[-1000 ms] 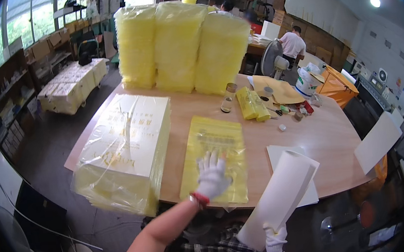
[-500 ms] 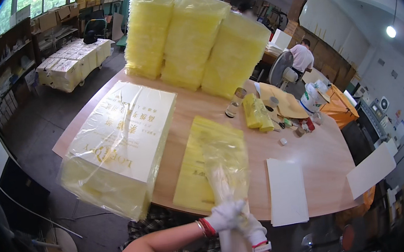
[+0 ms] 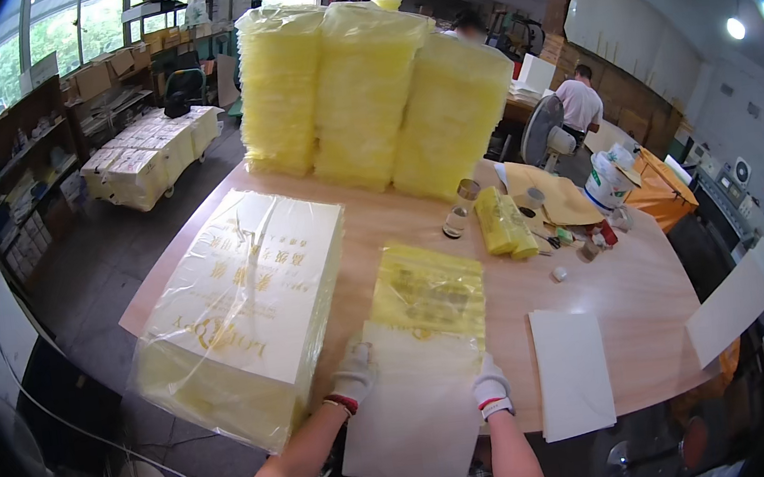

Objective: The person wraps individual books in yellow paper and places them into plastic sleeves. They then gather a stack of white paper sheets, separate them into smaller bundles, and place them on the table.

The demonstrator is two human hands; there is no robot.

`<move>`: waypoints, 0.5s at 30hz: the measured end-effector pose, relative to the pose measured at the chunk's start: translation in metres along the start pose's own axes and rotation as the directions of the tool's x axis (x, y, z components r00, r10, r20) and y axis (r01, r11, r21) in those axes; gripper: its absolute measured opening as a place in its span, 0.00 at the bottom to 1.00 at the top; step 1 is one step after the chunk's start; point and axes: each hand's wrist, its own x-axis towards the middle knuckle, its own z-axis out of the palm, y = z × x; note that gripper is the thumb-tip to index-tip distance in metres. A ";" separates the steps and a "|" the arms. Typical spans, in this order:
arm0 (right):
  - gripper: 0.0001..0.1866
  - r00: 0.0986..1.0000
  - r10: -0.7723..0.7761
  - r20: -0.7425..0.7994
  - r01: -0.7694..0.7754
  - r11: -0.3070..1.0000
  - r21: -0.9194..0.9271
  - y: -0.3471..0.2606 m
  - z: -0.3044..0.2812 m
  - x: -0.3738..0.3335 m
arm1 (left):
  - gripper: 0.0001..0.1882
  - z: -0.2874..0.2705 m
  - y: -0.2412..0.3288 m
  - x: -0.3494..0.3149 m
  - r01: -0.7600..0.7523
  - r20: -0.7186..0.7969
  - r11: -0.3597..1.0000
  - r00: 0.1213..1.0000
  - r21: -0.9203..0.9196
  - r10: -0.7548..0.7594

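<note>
A white rectangular sheet or board (image 3: 410,428) spans the table's near edge, its near part over my lap. My left hand (image 3: 356,371), in a white glove, grips its left edge. On its right edge is my right hand (image 3: 491,384), also white-gloved, with the fingers closed at the side. Beyond the sheet lies a translucent yellow plastic bag (image 3: 431,280) with printing on it. The sheet's far end meets the bag's near part; whether it sits inside or on top, I cannot tell.
Left is a tall plastic-wrapped stack (image 3: 252,253) of printed bags. Yellow stacks (image 3: 365,90) rise at the back. White boards (image 3: 572,372) lie right of my right hand. A glass jar (image 3: 457,220), a yellow bundle (image 3: 505,224) and scissors (image 3: 550,240) are farther off.
My hands were close together over a narrow, curved white piece at the near edge. Now they are apart, and the white sheet lies spread between them. The view has shifted slightly.
</note>
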 end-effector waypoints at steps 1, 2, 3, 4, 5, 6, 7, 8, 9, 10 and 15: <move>0.23 1.000 0.021 -0.017 -0.020 1.000 0.022 -0.013 -0.014 -0.003 | 0.17 0.006 -0.002 0.003 0.165 0.088 0.966 0.985 -0.197 -0.150; 0.24 0.998 0.050 -0.028 -0.049 0.998 0.044 -0.021 -0.025 -0.009 | 0.18 -0.006 0.010 0.004 0.286 0.168 0.906 0.955 -0.310 -0.244; 0.25 0.994 0.020 -0.111 -0.010 0.996 0.088 -0.022 -0.032 -0.016 | 0.20 -0.030 0.031 0.008 0.408 0.265 0.819 0.909 -0.404 -0.322; 0.27 0.980 -0.013 -0.197 0.039 0.991 0.130 -0.024 -0.038 -0.023 | 0.21 -0.044 0.043 0.010 0.521 0.360 0.708 0.851 -0.477 -0.384; 0.28 0.958 -0.041 -0.282 0.091 0.982 0.167 -0.024 -0.040 -0.026 | 0.20 -0.040 0.041 0.013 0.447 0.310 0.754 0.891 -0.481 -0.331; 0.29 0.982 -0.027 -0.189 0.059 0.985 0.163 -0.014 -0.027 -0.010 | 0.19 -0.032 0.037 0.016 0.371 0.260 0.795 0.926 -0.480 -0.275; 0.31 0.996 0.007 -0.088 0.008 0.987 0.162 0.005 0.000 0.012 | 0.18 -0.023 0.031 0.016 0.294 0.227 0.835 0.951 -0.466 -0.209; 0.31 0.999 0.015 -0.037 -0.010 0.992 0.127 0.010 0.011 0.018 | 0.17 -0.007 0.021 0.016 0.431 0.309 0.780 0.897 -0.453 -0.316; 0.32 1.000 0.021 0.009 -0.021 0.997 0.080 0.012 0.015 0.020 | 0.17 0.017 0.006 0.022 0.546 0.370 0.707 0.834 -0.451 -0.409; 0.32 1.000 0.017 -0.015 -0.017 1.000 0.010 0.011 0.017 0.018 | 0.16 0.048 -0.010 0.034 0.635 0.425 0.628 0.771 -0.450 -0.475; 0.33 0.988 -0.051 0.147 0.055 0.998 -0.025 0.013 -0.004 0.011 | 0.15 0.028 0.003 0.026 0.490 0.366 0.657 0.870 -0.573 -0.329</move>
